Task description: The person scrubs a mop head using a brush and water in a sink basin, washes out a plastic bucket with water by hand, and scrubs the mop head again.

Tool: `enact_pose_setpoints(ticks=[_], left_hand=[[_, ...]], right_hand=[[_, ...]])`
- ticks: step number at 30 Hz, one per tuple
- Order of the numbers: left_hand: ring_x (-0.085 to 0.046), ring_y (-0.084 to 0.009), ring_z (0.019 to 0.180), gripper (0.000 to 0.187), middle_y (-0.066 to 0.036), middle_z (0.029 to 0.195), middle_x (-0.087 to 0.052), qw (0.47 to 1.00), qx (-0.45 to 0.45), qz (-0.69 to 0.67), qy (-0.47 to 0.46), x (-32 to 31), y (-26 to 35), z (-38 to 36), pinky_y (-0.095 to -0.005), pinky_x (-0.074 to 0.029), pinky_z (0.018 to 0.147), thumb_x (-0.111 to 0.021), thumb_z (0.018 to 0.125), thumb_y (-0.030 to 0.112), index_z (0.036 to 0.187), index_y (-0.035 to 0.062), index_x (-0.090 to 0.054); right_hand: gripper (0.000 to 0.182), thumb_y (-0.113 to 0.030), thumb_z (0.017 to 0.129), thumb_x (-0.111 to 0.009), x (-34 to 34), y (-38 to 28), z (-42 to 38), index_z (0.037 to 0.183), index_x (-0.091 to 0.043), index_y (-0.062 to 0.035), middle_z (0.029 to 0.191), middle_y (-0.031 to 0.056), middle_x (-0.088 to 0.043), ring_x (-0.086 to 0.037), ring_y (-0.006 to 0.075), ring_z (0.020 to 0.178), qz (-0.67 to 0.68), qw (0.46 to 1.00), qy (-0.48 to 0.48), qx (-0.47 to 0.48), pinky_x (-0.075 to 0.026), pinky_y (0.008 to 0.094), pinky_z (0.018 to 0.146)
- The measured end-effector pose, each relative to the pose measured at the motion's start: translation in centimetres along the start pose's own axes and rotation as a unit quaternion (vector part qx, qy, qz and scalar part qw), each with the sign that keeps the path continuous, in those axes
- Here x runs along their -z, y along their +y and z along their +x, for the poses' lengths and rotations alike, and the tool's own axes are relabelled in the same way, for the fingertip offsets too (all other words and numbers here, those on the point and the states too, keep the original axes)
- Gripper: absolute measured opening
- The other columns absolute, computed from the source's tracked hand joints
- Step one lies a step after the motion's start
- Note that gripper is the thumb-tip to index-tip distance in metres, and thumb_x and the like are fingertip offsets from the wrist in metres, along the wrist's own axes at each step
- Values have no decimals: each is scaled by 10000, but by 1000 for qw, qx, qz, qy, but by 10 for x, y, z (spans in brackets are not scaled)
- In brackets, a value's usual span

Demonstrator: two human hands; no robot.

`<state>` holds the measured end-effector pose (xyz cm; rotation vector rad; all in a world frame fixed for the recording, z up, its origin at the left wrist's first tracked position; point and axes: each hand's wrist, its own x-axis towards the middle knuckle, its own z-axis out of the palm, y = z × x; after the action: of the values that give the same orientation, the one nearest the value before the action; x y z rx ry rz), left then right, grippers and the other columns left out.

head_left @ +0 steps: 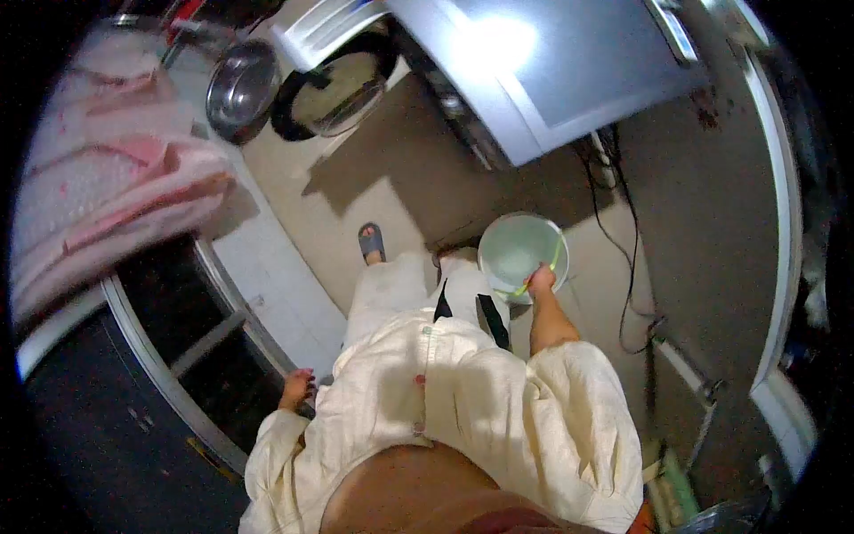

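My right hand (541, 279) is closed round the yellow-green handle (557, 253) of a pale round bucket (516, 245). The bucket hangs or stands just right of my legs; whether it touches the floor I cannot tell. What looks like water shows inside it. My left hand (299, 389) is low at my left side, beside the metal-framed dark opening, with its fingers curled. Nothing can be made out in it.
A grey metal-topped appliance (569, 71) stands ahead, with black cables (630, 258) hanging at its right. A metal basin (242, 89) and a round black-rimmed pan (334, 89) lie ahead left. Pink-and-white fabric (133, 178) covers the left side.
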<state>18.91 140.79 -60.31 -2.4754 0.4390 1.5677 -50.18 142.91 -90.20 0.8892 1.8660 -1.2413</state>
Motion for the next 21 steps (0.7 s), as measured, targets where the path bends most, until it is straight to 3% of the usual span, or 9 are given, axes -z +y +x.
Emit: enact_pose_setpoints(ticks=[1,7,8,12,13,15,17,20,21], left_hand=[[-561,-149,628,264,-39,803,-603,990,-116,68,-43,-3,14,-3,-274,-418,490,-509,917,208,1124,68,-593],[-550,-131,600,230,-27,809,-601,987,-3,-82,-140,-43,-56,49,-320,-414,463,-535,906,227,1068,82,-609],[-570,-149,651,210,-29,822,-606,963,-104,-83,-235,-38,-97,114,-331,-451,514,-560,887,221,1045,96,-617],[-581,-175,793,246,-43,914,-612,973,-36,-49,-224,-13,-24,133,-343,-467,678,-588,885,244,1069,82,-608],[-601,-204,939,330,-67,1036,-629,960,-48,33,-274,10,-18,145,-360,-483,842,-602,896,260,1142,40,-600],[-575,-139,675,337,-25,902,-594,950,-258,65,-164,-9,-27,165,-311,-449,527,-594,867,220,1188,136,-534],[-584,-154,736,438,-15,964,-592,964,-101,-193,-155,28,64,127,-317,-454,567,-615,856,245,1262,146,-483],[-582,-161,781,467,-3,950,-594,938,-82,-277,-190,62,48,165,-335,-456,602,-640,838,270,1260,142,-485],[-577,-175,843,493,-4,967,-592,943,-109,-265,-170,12,46,131,-367,-459,667,-651,825,280,1267,145,-482]], right_hand=[[212,-226,853,-506,-9,-4,-42,776,-466,-32,578,103,-437,-427,230,439,-82,996,-19,17,-369,385,396],[278,-271,872,-518,-26,68,-47,671,-440,-94,467,49,-369,-397,203,362,-271,936,-155,159,-363,371,367],[296,-282,875,-519,-29,90,-33,653,-436,-106,447,38,-357,-394,198,352,-306,915,-180,190,-363,369,363],[337,-324,893,-523,-79,70,-121,653,-449,-99,452,43,-389,-430,177,363,-426,862,-202,186,-352,343,356],[375,-319,895,-531,-94,85,-111,613,-456,-84,464,41,-417,-420,160,366,-503,785,-228,279,-347,339,362],[427,-312,899,-537,-92,95,-78,575,-485,-38,486,63,-467,-429,163,386,-546,689,-298,372,-360,352,390],[444,-310,899,-535,-152,87,-158,577,-508,-6,496,87,-489,-449,182,403,-579,636,-333,387,-378,371,412],[471,-338,901,-517,-219,105,-239,639,-557,52,541,176,-550,-541,313,491,-607,480,-365,517,-424,437,512],[474,-351,896,-513,-214,73,-247,671,-578,61,590,214,-573,-562,376,572,-620,527,-349,464,-430,462,564]])
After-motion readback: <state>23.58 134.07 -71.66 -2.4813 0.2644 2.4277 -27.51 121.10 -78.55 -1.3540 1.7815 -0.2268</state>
